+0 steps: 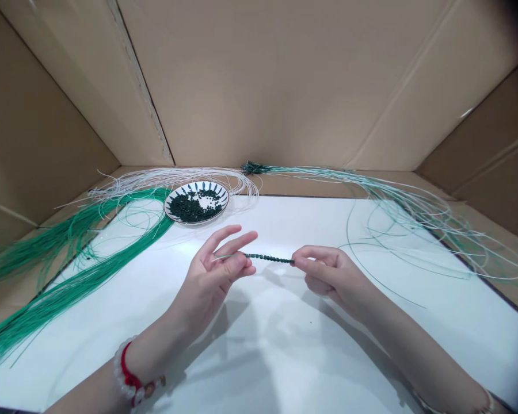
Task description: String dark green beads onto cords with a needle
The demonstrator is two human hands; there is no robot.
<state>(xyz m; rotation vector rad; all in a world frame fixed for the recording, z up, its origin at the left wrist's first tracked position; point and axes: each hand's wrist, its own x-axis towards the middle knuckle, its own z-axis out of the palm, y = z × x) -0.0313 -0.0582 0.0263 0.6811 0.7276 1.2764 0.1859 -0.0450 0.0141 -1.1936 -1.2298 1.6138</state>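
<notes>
A short row of dark green beads (269,258), threaded on a thin green cord, is stretched almost level between my two hands above the white board. My left hand (222,267) pinches its left end between thumb and a finger, with other fingers raised and spread. A bit of green cord (224,256) sticks out to the left past that thumb. My right hand (326,270) grips the right end of the beads between thumb and index finger, the other fingers curled in. Behind the left hand is an oval plate (197,187) holding many loose dark beads (192,208).
Long green cords (99,270) lie in bundles at the left. White cords (190,173) are heaped behind the plate. Finished-looking beaded ends (254,167) gather at the back, their strands (397,201) trailing right. Cardboard walls (276,86) enclose the white board (285,356).
</notes>
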